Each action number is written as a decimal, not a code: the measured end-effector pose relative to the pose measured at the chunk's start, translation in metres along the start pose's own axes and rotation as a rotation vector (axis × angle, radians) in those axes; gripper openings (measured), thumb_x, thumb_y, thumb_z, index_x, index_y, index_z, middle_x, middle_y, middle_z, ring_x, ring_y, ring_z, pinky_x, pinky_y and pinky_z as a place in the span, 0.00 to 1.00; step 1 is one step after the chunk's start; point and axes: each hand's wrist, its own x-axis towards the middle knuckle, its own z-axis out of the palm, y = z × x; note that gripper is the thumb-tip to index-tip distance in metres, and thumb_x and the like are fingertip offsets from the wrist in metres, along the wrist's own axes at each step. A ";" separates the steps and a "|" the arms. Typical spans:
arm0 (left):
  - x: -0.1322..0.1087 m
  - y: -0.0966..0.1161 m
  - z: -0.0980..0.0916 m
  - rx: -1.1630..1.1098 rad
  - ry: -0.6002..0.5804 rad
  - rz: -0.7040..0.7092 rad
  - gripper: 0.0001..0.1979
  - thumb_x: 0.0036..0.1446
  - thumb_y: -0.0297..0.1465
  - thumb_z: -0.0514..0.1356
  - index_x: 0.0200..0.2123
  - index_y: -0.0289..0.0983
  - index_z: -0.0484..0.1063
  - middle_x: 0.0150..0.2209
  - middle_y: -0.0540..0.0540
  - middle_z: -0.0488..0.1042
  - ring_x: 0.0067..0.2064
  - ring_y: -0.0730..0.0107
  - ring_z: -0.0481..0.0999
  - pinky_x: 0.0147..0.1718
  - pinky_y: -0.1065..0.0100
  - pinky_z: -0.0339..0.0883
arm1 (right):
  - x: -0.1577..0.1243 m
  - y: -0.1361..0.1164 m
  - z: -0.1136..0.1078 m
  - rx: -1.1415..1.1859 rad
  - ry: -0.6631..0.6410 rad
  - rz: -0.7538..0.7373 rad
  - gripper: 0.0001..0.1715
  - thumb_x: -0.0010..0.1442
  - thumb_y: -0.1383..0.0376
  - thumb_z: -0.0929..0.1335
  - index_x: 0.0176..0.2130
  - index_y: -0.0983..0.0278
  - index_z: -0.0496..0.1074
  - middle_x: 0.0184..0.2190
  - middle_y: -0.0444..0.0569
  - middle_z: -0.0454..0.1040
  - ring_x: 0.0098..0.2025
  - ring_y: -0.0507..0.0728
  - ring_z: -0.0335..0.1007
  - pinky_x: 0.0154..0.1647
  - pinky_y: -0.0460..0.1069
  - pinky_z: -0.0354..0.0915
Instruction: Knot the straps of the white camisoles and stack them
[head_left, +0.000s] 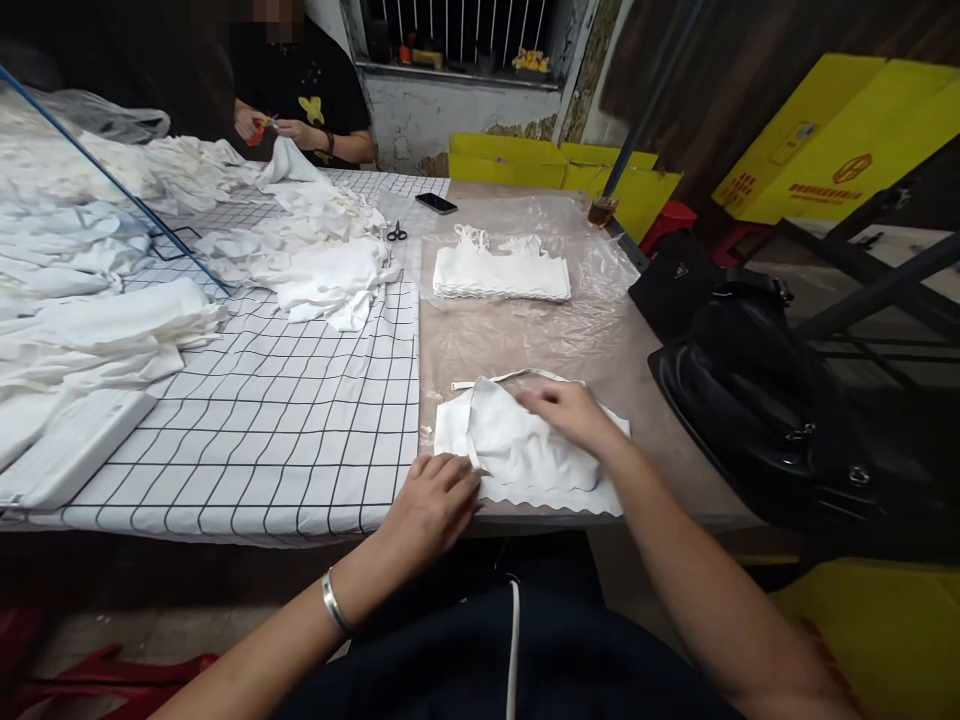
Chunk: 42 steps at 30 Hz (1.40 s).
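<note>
A white strappy top (525, 440) with a wavy hem lies partly folded near the front edge of the table, its thin strap curving along the far side. My left hand (442, 495) rests at the top's near left edge, fingers bent closed on the cloth; a silver bangle circles that wrist. Over the far right part of the fabric is my right hand (566, 410), its fingers drawn together and pointing left. Whatever lies between those fingertips is hidden. Beyond, a neat stack of similar white tops (501, 275) sits on clear plastic sheeting (510, 340).
Heaped white garments (315, 265) cover the checked cloth (300, 430) at left. Small black scissors (397, 232) and a phone (436, 203) lie farther back. A co-worker (300, 90) holds red-handled scissors across the table. A black bag (772, 390) occupies the right edge; yellow boxes (506, 160) stand behind.
</note>
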 end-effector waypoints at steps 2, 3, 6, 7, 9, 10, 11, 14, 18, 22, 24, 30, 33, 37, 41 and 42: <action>-0.003 0.000 0.005 0.005 0.018 -0.008 0.11 0.63 0.30 0.55 0.47 0.37 0.71 0.47 0.39 0.74 0.48 0.57 0.71 0.46 0.56 0.63 | 0.032 -0.022 0.034 -0.130 -0.133 -0.013 0.26 0.50 0.46 0.70 0.19 0.63 0.65 0.19 0.44 0.67 0.25 0.53 0.62 0.27 0.47 0.54; -0.005 0.000 0.006 0.003 0.034 -0.009 0.12 0.63 0.30 0.55 0.48 0.37 0.71 0.48 0.39 0.74 0.50 0.56 0.71 0.47 0.55 0.63 | 0.044 -0.029 0.048 -0.177 -0.166 -0.011 0.23 0.48 0.49 0.72 0.19 0.63 0.65 0.19 0.44 0.67 0.26 0.53 0.62 0.27 0.47 0.54; -0.010 -0.001 0.008 -0.017 0.071 -0.004 0.13 0.64 0.31 0.54 0.50 0.36 0.71 0.50 0.40 0.75 0.52 0.56 0.71 0.48 0.56 0.62 | 0.064 -0.040 0.064 0.030 -0.170 0.087 0.13 0.48 0.62 0.72 0.19 0.63 0.67 0.20 0.44 0.69 0.26 0.53 0.64 0.29 0.47 0.57; -0.011 -0.001 0.008 -0.024 0.073 -0.004 0.13 0.64 0.31 0.54 0.50 0.36 0.71 0.50 0.40 0.75 0.52 0.57 0.71 0.48 0.56 0.62 | 0.067 -0.042 0.061 0.232 -0.172 0.164 0.10 0.50 0.65 0.70 0.20 0.63 0.67 0.21 0.44 0.70 0.26 0.53 0.65 0.29 0.47 0.59; -0.010 -0.001 0.007 -0.035 0.065 -0.008 0.13 0.64 0.31 0.54 0.49 0.36 0.71 0.50 0.40 0.75 0.52 0.57 0.72 0.48 0.56 0.62 | 0.073 -0.043 0.044 0.700 -0.195 0.349 0.08 0.53 0.68 0.65 0.23 0.63 0.65 0.21 0.44 0.71 0.25 0.51 0.66 0.31 0.47 0.64; -0.010 -0.002 0.007 -0.038 0.057 -0.009 0.12 0.64 0.31 0.54 0.49 0.37 0.71 0.50 0.41 0.75 0.52 0.57 0.72 0.48 0.55 0.62 | 0.076 -0.044 0.032 0.901 -0.208 0.427 0.08 0.55 0.70 0.64 0.24 0.64 0.65 0.21 0.45 0.72 0.24 0.51 0.67 0.31 0.47 0.66; -0.009 -0.002 0.007 -0.041 0.048 -0.010 0.12 0.64 0.31 0.54 0.49 0.37 0.71 0.50 0.41 0.76 0.52 0.57 0.72 0.48 0.55 0.62 | 0.079 -0.046 0.020 1.055 -0.219 0.475 0.07 0.56 0.71 0.63 0.26 0.64 0.65 0.21 0.45 0.72 0.24 0.51 0.67 0.31 0.47 0.68; -0.008 -0.004 0.005 -0.050 0.030 -0.003 0.12 0.63 0.31 0.54 0.48 0.38 0.72 0.49 0.41 0.76 0.51 0.57 0.72 0.48 0.55 0.62 | 0.091 -0.053 -0.017 1.275 -0.201 0.466 0.06 0.58 0.73 0.62 0.32 0.66 0.67 0.22 0.45 0.72 0.23 0.50 0.67 0.28 0.45 0.69; -0.009 -0.004 0.003 -0.064 0.039 0.004 0.13 0.63 0.31 0.54 0.49 0.38 0.71 0.50 0.40 0.75 0.51 0.57 0.72 0.48 0.54 0.62 | 0.112 -0.062 -0.054 1.288 -0.096 0.357 0.08 0.60 0.76 0.61 0.36 0.66 0.67 0.27 0.46 0.73 0.23 0.47 0.66 0.25 0.41 0.67; -0.005 -0.005 0.005 -0.071 0.029 -0.002 0.12 0.64 0.31 0.53 0.47 0.38 0.72 0.46 0.40 0.75 0.47 0.59 0.72 0.47 0.55 0.62 | 0.134 -0.071 -0.065 1.113 -0.016 0.275 0.12 0.58 0.79 0.61 0.38 0.66 0.67 0.30 0.46 0.74 0.26 0.47 0.70 0.29 0.41 0.70; -0.001 -0.008 0.009 -0.066 0.035 0.002 0.12 0.64 0.29 0.51 0.46 0.37 0.71 0.40 0.42 0.76 0.40 0.62 0.71 0.44 0.57 0.63 | 0.140 -0.075 -0.061 1.083 -0.064 0.265 0.16 0.57 0.81 0.61 0.40 0.66 0.67 0.31 0.47 0.75 0.29 0.49 0.72 0.32 0.44 0.73; -0.002 -0.019 -0.008 -0.088 0.020 0.030 0.10 0.57 0.22 0.53 0.36 0.36 0.72 0.33 0.43 0.72 0.36 0.64 0.69 0.44 0.57 0.61 | 0.126 -0.073 -0.042 1.159 -0.209 0.179 0.31 0.50 0.86 0.59 0.49 0.65 0.63 0.38 0.50 0.75 0.38 0.54 0.76 0.35 0.49 0.76; 0.001 -0.023 -0.038 -0.272 -0.106 -0.065 0.06 0.52 0.24 0.55 0.31 0.38 0.72 0.40 0.44 0.74 0.43 0.61 0.71 0.50 0.53 0.59 | 0.108 -0.067 -0.039 1.128 -0.284 0.171 0.27 0.53 0.85 0.60 0.50 0.66 0.63 0.40 0.53 0.76 0.38 0.53 0.76 0.35 0.47 0.76; 0.038 -0.037 -0.061 -0.618 -0.009 -0.344 0.13 0.62 0.33 0.50 0.35 0.37 0.73 0.36 0.44 0.75 0.39 0.65 0.73 0.40 0.63 0.66 | 0.083 -0.066 -0.034 1.041 -0.442 0.163 0.22 0.57 0.81 0.63 0.50 0.66 0.65 0.40 0.53 0.77 0.37 0.52 0.76 0.33 0.45 0.74; 0.094 -0.064 -0.040 -0.326 0.096 -0.447 0.22 0.54 0.43 0.62 0.49 0.36 0.71 0.50 0.38 0.72 0.51 0.53 0.69 0.47 0.55 0.63 | 0.062 -0.077 -0.036 0.979 -0.548 0.106 0.21 0.58 0.78 0.65 0.50 0.65 0.66 0.39 0.52 0.78 0.33 0.51 0.76 0.27 0.42 0.71; 0.106 -0.071 -0.031 -0.231 0.034 -0.446 0.25 0.50 0.43 0.65 0.49 0.36 0.72 0.52 0.37 0.72 0.52 0.49 0.67 0.48 0.52 0.61 | 0.056 -0.080 -0.040 0.964 -0.563 0.080 0.21 0.58 0.77 0.66 0.50 0.65 0.66 0.39 0.51 0.78 0.33 0.51 0.75 0.26 0.42 0.71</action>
